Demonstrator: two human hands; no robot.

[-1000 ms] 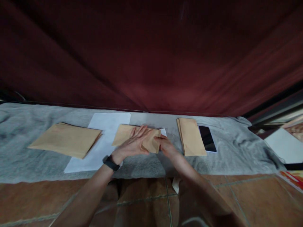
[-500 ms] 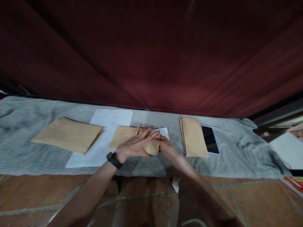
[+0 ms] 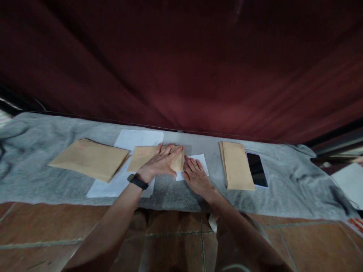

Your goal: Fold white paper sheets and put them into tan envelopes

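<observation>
Left hand [image 3: 162,162] spread wide on middle brown envelope [image 3: 141,155], right hand [image 3: 197,177] flat on white slip [image 3: 202,160]
Envelope lies on grey cloth [image 3: 289,185], left end over big white sheet [image 3: 138,137]; slip at its right end, can't tell if it tucks under

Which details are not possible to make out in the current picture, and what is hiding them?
All in the head view:
Brown rectangular paper envelope under the left hand: that hand covers its middle; its red print is too small to read.
Small white paper sheet: partly hidden by the right hand.
White flat object at right: cut off by the picture's edge.
Orange-and-white item below it: cut off by the same edge.
</observation>
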